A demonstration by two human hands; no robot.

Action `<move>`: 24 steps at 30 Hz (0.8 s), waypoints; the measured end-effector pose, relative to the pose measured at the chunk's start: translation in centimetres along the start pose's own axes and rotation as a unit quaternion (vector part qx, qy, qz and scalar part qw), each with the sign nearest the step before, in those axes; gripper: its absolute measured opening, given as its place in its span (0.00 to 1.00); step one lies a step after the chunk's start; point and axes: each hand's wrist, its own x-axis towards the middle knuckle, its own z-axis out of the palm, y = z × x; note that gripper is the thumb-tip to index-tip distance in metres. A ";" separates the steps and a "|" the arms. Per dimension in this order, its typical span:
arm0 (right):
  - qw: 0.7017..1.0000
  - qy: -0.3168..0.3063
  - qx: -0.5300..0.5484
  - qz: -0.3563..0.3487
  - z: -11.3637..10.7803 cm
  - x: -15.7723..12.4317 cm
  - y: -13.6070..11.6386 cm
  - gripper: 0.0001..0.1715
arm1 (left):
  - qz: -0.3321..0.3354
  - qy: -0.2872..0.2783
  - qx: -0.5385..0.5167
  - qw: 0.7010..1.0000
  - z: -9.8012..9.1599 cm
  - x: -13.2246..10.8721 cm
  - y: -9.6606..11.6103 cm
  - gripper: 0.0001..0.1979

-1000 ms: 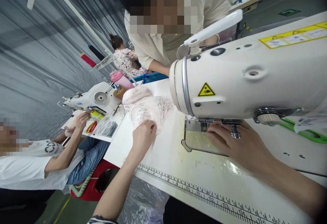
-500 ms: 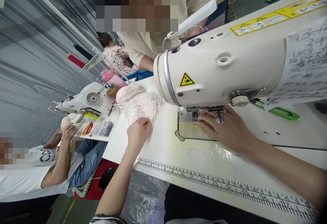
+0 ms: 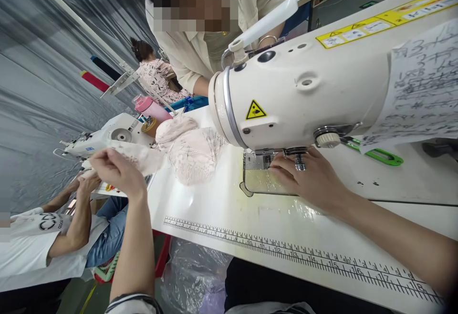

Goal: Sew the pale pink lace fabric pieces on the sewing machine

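Sewing room backed by a grey curtain (image 3: 39,85)

From the head view, a white desk (image 3: 200,204) with a printed ruler (image 3: 286,251) along its near edge is seen. A pale pink lace cloth (image 3: 143,155) is grasped by the left hand (image 3: 116,172), which is raised with its fingers curled; the cloth is stretched back toward a pale pink garment (image 3: 193,156) laid on the desk. The right hand (image 3: 304,171) is placed beneath the head of the sewing machine (image 3: 286,104), its bent fingers beside the needle plate (image 3: 253,161); whether anything is pinched there cannot be told. Behind the machine, a green tool (image 3: 388,157) is partly covered by a handwritten sheet (image 3: 411,85). Near the garment, a pink bottle (image 3: 153,107) is stood. Across the desk, a person in a cream shirt (image 3: 179,56) is leaned forward; at the left, another in a white T-shirt (image 3: 32,252) is seated.
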 end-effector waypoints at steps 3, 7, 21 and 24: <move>1.000 0.011 -0.001 0.007 0.0 0.1 0.0 0.15 | 0.078 -0.090 -0.007 0.993 -1.6 -0.7 2.3 0.06; 0.999 0.019 -0.026 0.000 0.0 0.2 0.4 0.14 | 0.025 -0.402 -0.154 0.902 -1.9 -5.3 6.6 0.09; 0.997 0.036 -0.063 0.001 -0.2 0.1 0.7 0.16 | 0.462 -0.429 -0.131 0.765 3.8 -16.2 11.0 0.16; 0.998 0.014 -0.056 -0.008 0.1 0.0 0.6 0.18 | 0.476 -0.447 -0.141 0.744 3.6 -17.0 10.8 0.20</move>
